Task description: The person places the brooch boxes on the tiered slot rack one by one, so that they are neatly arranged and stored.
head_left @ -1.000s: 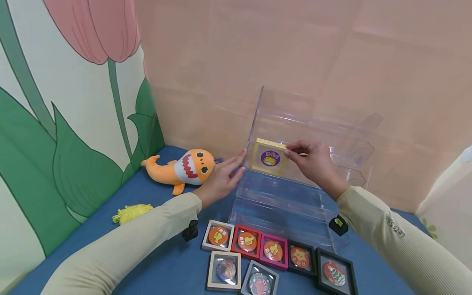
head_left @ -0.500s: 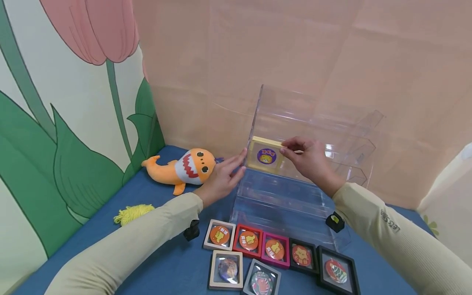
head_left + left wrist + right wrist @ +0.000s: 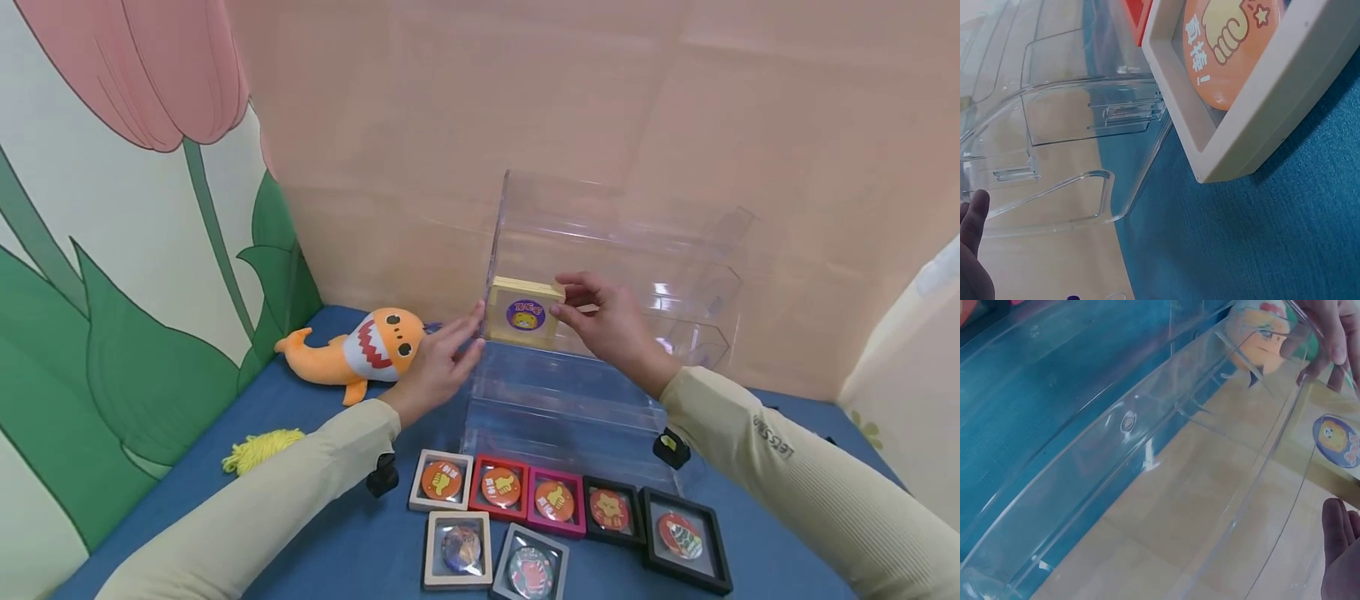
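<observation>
A pale yellow display frame (image 3: pixel 537 337) with a round purple bear badge stands upright on a tier of the clear plastic tiered stand (image 3: pixel 570 408), close to its left side panel. My right hand (image 3: pixel 618 325) pinches the frame's right edge, thumb in front. In the right wrist view, the fingertips (image 3: pixel 1334 515) are right at the edge of the yellow frame (image 3: pixel 1310 465). My left hand (image 3: pixel 438 360) rests with extended fingers against the stand's left panel. Only part of that hand (image 3: pixel 974 244) shows in the left wrist view, beside the clear stand (image 3: pixel 1066 125).
In front of the stand lie several framed badges, among them a beige frame (image 3: pixel 413 500), a red one (image 3: pixel 476 498) and a black one (image 3: pixel 722 567). An orange shark plush (image 3: pixel 322 364) and yellow yarn (image 3: pixel 262 450) lie left on the blue cloth (image 3: pixel 300 550).
The yellow frame has slid slightly left toward the stand's side panel, with my right hand on it. My left hand has stayed at the panel. The head view has turned a little right.
</observation>
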